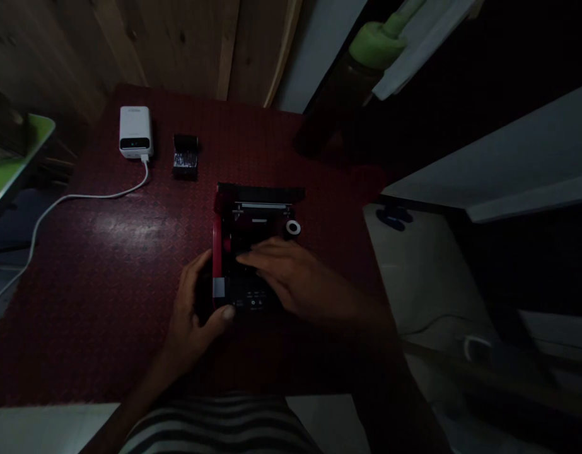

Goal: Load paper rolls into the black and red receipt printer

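Observation:
A red-and-black box-shaped device [217, 243] lies on the table, its dark lid [262, 193] raised at the back. Small marked buttons line its front panel [253, 302]. My left hand [189, 315] grips its left front corner, thumb over the front edge and fingers along the side. Over the open inside reaches my right hand [285, 271], fingers stretched out to the left and tips low in the dark interior. Whether those tips touch a part cannot be made out. A white ring [293, 227], like the end of a roll, shows at the device's right side.
A white power bank [135, 131] with a plugged-in white cable [101, 197] lies at the back left of the red table [106, 284]. Beside it is a shiny black roll-like piece [185, 156]. A dark bottle with a green top [373, 47] stands at the back right.

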The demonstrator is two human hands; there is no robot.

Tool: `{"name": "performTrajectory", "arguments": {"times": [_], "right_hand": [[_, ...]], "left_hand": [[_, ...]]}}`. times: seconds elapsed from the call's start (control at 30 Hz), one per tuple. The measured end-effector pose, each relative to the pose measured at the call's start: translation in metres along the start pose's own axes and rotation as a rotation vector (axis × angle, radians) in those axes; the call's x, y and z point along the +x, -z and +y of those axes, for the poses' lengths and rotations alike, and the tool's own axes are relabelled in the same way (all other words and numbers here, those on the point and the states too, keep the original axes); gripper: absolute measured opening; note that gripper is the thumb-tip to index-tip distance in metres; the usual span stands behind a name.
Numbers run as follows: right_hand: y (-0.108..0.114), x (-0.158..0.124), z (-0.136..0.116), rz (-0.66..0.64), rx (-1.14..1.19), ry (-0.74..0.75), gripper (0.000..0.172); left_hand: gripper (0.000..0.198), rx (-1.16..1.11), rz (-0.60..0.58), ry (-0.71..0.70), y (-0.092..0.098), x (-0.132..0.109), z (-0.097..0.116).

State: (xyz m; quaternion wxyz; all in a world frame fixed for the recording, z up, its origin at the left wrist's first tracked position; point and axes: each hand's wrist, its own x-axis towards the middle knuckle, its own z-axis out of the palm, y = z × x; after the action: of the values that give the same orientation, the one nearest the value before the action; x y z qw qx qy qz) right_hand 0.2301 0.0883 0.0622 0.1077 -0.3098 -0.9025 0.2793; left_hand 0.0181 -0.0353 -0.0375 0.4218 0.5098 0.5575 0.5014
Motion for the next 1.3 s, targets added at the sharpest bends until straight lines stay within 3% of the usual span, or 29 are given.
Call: {"name": "performTrajectory", "arguments": {"times": [0.13, 0.33, 0.5, 0.6, 0.7, 0.83, 0.93, 1.07, 1.17, 1.3], "right_hand": [[-0.002, 0.000, 0.001, 0.028, 0.011, 0.041, 0.026], [-0.008, -0.011, -0.003, 0.278, -0.052, 0.121, 0.022], [-0.029, -0.028, -0.009, 0.555, -0.152, 0.132, 0.022], [-0.039, -0.036, -0.013, 0.607, -0.158, 0.099, 0.023], [-0.045, -0.044, -0.019, 0.625, -0.144, 0.055, 0.026], [-0.052, -0.053, -0.027, 0.654, -0.236, 0.034, 0.025], [-0.057, -0.059, -0.031, 0.654, -0.369, 0.044, 0.024], [-0.055, -0.060, -0.035, 0.632, -0.362, 0.036, 0.019], [-0.048, -0.060, -0.037, 0.601, -0.275, 0.037, 0.013], [-0.040, -0.062, -0.033, 0.651, -0.214, -0.011, 0.011]], "left_hand": [[0.079, 0.019, 0.010, 0.022, 0.000, -0.003, 0.002], [0.077, -0.015, 0.044, 0.115, 0.011, 0.003, 0.028], [0.064, 0.012, 0.171, -0.060, 0.013, 0.064, 0.061], [0.062, -0.051, 0.163, -0.161, 0.007, 0.101, 0.069], [0.054, -0.076, 0.181, -0.160, -0.001, 0.113, 0.073], [0.039, -0.069, 0.194, -0.146, -0.004, 0.095, 0.074], [0.025, -0.043, 0.186, -0.059, -0.003, 0.072, 0.067], [0.069, -0.103, 0.152, 0.111, -0.002, 0.047, 0.049], [0.074, -0.129, 0.096, 0.200, -0.001, 0.039, 0.040], [0.073, -0.209, 0.033, 0.251, -0.002, 0.038, 0.043]]}}
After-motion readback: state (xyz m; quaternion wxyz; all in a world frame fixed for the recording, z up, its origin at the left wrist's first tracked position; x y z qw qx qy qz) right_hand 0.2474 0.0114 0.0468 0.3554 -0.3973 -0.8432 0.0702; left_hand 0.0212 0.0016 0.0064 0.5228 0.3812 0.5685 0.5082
